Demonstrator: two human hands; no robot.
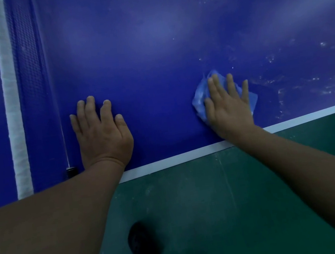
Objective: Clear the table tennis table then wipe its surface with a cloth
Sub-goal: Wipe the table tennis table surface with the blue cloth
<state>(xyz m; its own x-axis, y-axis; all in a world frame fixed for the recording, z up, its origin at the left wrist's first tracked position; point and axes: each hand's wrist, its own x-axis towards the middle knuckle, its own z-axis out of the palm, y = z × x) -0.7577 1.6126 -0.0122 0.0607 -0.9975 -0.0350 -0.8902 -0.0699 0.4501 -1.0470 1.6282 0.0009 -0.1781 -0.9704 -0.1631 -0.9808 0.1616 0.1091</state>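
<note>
My right hand (229,107) lies flat on the cloth (202,102), fingers straight and spread, pressing it onto the blue bench (152,53) at the lower right of the frame, just inside the white edge line (177,159); nothing is curled round the cloth, so my grip there is released and the hold is by palm pressure alone. My left hand (101,131) rests open on the bare surface at lower centre left, holding nothing, near the net (33,81) and its white band (12,105), which run down the left side. The cloth looks thin, soft and light, bunched under my fingers with a corner sticking out to the right. I judge it will fold and slip out from under a flat palm on a slick top, so the best hold is weight over its middle with fingertips pinning the leading edge. Pale smears and specks (281,89) show to the right and upper right, which suggests that area is not yet wiped. No loose objects are in view on the top, so the clearing seems done. My shoes (144,246) stand on the green floor (237,203) below.
</note>
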